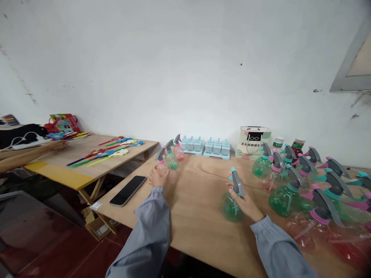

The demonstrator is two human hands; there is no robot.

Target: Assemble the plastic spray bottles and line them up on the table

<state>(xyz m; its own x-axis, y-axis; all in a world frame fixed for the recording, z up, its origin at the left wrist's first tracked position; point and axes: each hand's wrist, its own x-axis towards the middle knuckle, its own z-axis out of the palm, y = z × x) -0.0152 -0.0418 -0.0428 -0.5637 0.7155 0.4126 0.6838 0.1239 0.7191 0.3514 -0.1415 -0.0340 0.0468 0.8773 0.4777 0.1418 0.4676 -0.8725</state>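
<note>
My right hand (245,201) is closed round the neck of a green spray bottle (232,208) with a grey and turquoise trigger head. The bottle stands upright, at or just over the wooden table (199,216). At the left, my left hand (158,177) has its fingers round a pink spray bottle (161,166), whose body is partly hidden behind them. Right behind that one are another green spray bottle (172,159) and a further pink spray bottle (179,150), forming a short row.
Many pink and green spray bottles (285,200) crowd the right side. A phone (128,190) lies near the left edge. Along the wall stand pale blue ice-pop moulds (216,148), a paper bag (252,143) and jars (298,146). Another person's arm (31,154) reaches over the neighbouring table (84,170).
</note>
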